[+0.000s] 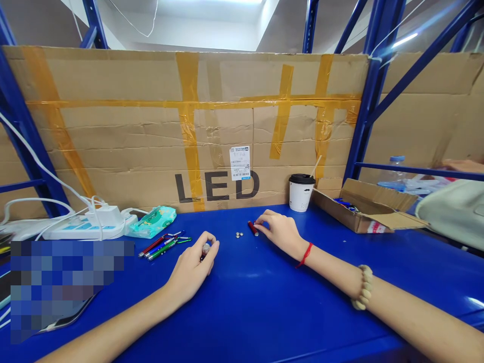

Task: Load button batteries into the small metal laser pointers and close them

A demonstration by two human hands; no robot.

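Head view: left hand (192, 269) at frame centre, clamped on a small silver-tipped pen light (205, 249); right hand (282, 232) pinching a red barrel piece (252, 228) on the blue surface (264, 302). Three button cells (239, 234) lie loose between, not yet loaded; more pen lights (162, 245) wait left

A blue table (264, 302) carries a lidded cup (301, 192) at its back edge. Right of the cup lies an open carton (368, 206). Left of the cup sit a red tube (252, 228), small button cells (239, 234), pens (162, 245), a wipes pack (153, 221) and a power strip (88, 227).
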